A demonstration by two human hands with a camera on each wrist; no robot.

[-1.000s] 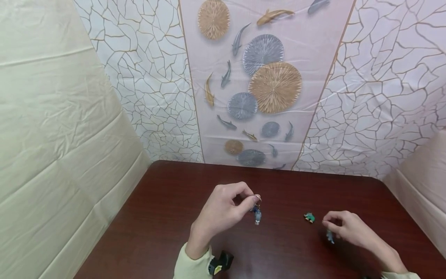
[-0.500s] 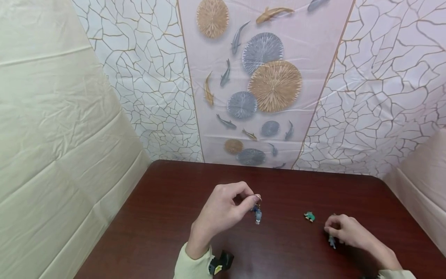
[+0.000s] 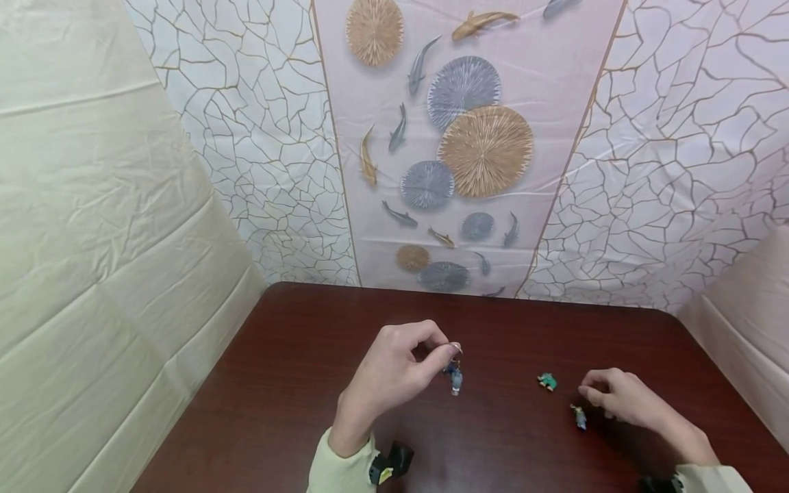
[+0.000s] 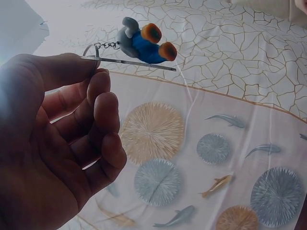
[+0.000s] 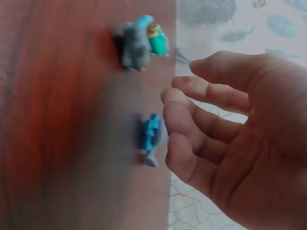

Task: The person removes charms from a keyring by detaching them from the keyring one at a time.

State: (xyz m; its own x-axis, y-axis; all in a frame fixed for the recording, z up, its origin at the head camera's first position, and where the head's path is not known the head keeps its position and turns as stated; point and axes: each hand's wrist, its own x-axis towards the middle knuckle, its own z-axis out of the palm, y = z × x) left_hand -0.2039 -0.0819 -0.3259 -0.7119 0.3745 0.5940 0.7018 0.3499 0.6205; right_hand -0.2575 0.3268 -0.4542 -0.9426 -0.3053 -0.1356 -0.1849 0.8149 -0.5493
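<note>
My left hand (image 3: 394, 373) pinches the metal ring of a keychain between thumb and forefinger, over the table. A small figurine (image 3: 456, 382) dangles from it, and in the left wrist view this figurine (image 4: 144, 40) is grey and blue with orange feet, hung on a short chain. My right hand (image 3: 629, 397) holds nothing, its fingers loosely bent close over the table. Just left of its fingertips lies a small grey-blue figurine (image 3: 579, 418). Farther back lies a green figurine (image 3: 546, 381). In the right wrist view a bright blue figurine (image 5: 150, 139) lies close to the fingers.
The dark red-brown table (image 3: 296, 411) has rounded far corners. Behind it hangs a patterned cloth (image 3: 487, 154) with fish and round leaf shapes. A cream cloth (image 3: 92, 274) slopes along the left side, and another pale cloth (image 3: 752, 315) borders the right.
My right hand has let go of the grey-blue figurine, which now lies on the table, and has drawn slightly back and to the right. The left hand and keychain have stayed nearly still.
</note>
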